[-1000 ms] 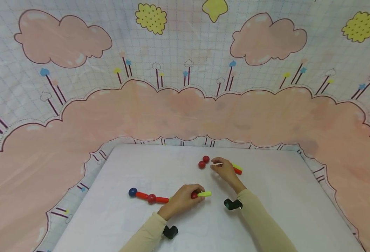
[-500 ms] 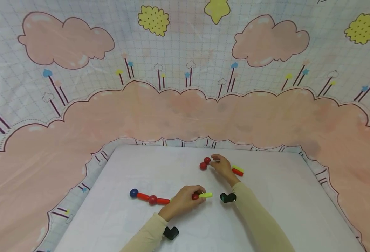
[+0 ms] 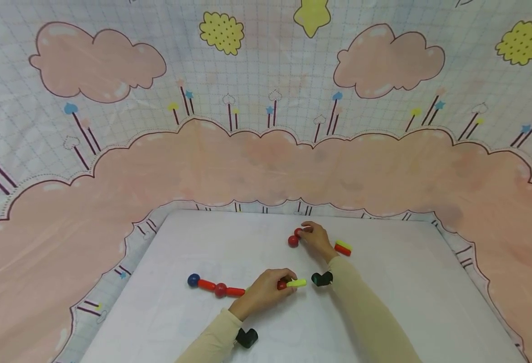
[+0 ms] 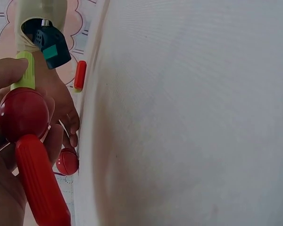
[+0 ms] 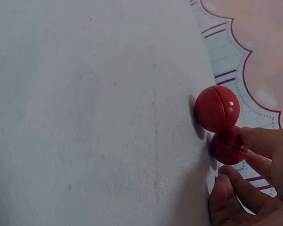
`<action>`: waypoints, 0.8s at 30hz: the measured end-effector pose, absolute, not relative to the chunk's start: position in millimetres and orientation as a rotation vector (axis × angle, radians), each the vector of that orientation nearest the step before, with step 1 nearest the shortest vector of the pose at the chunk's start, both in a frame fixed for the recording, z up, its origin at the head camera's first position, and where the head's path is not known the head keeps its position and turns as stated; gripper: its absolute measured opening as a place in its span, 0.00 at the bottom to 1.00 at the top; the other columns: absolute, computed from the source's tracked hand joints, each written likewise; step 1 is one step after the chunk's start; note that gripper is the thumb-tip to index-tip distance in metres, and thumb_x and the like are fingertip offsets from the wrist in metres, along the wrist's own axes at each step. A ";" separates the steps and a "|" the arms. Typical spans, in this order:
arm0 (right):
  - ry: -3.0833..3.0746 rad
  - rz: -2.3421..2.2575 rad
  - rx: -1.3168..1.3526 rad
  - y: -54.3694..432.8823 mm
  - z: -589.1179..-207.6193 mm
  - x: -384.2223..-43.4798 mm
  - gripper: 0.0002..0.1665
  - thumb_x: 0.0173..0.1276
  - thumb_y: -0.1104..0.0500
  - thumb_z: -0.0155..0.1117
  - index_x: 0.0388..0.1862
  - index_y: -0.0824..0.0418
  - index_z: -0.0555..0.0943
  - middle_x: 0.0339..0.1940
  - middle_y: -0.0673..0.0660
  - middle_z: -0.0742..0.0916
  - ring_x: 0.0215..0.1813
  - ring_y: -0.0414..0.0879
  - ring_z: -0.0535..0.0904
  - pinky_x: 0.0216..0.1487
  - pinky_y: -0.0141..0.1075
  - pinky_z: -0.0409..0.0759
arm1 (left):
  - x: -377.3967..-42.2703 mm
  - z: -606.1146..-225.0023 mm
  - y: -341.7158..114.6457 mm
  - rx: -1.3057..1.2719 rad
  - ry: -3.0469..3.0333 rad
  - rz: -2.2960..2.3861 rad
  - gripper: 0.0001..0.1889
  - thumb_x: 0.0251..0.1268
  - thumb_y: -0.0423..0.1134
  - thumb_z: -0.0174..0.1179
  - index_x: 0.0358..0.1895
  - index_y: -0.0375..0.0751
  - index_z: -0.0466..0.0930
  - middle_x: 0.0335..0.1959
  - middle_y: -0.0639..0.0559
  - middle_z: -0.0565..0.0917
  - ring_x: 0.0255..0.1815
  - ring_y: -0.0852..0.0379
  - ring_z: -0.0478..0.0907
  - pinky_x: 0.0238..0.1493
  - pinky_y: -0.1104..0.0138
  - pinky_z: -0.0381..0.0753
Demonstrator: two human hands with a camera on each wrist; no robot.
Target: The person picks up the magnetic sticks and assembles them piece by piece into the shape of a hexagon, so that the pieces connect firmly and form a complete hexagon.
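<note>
My left hand [image 3: 266, 290] grips a chain of magnetic toy pieces by a red ball [image 4: 23, 115], with a yellow-green rod [image 3: 296, 283] on one side of it and a red rod [image 4: 42, 183] on the other. To the hand's left, the chain continues through red rods and a red ball [image 3: 220, 290] to a blue ball [image 3: 194, 280]; part is hidden by the hand. At the back, my right hand [image 3: 318, 238] has its fingers around the farther red ball [image 5: 228, 147]. A second red ball [image 5: 218, 109] rests against it.
A yellow-green rod [image 3: 343, 244] and a red rod [image 3: 342, 250] lie side by side to the right of my right hand. Everything rests on a white tabletop [image 3: 384, 282], and a patterned cloth [image 3: 266, 166] hangs behind its far edge.
My right hand has moved left, from beside the two red balls onto the farther one. The left hand and its chain hold nearly still.
</note>
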State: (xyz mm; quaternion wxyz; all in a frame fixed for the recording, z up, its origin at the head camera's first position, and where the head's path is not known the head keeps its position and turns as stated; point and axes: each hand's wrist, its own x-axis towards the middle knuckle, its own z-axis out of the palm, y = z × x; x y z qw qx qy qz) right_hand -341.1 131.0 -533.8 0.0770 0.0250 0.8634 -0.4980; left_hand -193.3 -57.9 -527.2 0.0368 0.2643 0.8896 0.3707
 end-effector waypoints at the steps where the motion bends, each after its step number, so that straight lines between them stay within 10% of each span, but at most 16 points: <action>1: 2.589 -1.493 0.079 130.4 -534.6 -342.0 0.23 0.71 0.55 0.63 0.63 0.58 0.75 0.58 0.63 0.81 0.57 0.56 0.77 0.64 0.48 0.76 | -193.0 -527.4 -57.6 0.809 2.730 1.136 0.11 0.66 0.45 0.64 0.49 0.52 0.81 0.41 0.61 0.85 0.38 0.70 0.75 0.47 0.73 0.78; 24: 2.611 -1.585 0.151 129.8 -520.7 -332.1 0.21 0.72 0.54 0.61 0.61 0.56 0.76 0.60 0.61 0.81 0.60 0.56 0.77 0.62 0.47 0.78 | -194.4 -528.5 -56.9 0.785 2.725 1.142 0.11 0.66 0.47 0.64 0.50 0.54 0.81 0.40 0.63 0.84 0.38 0.69 0.75 0.48 0.72 0.79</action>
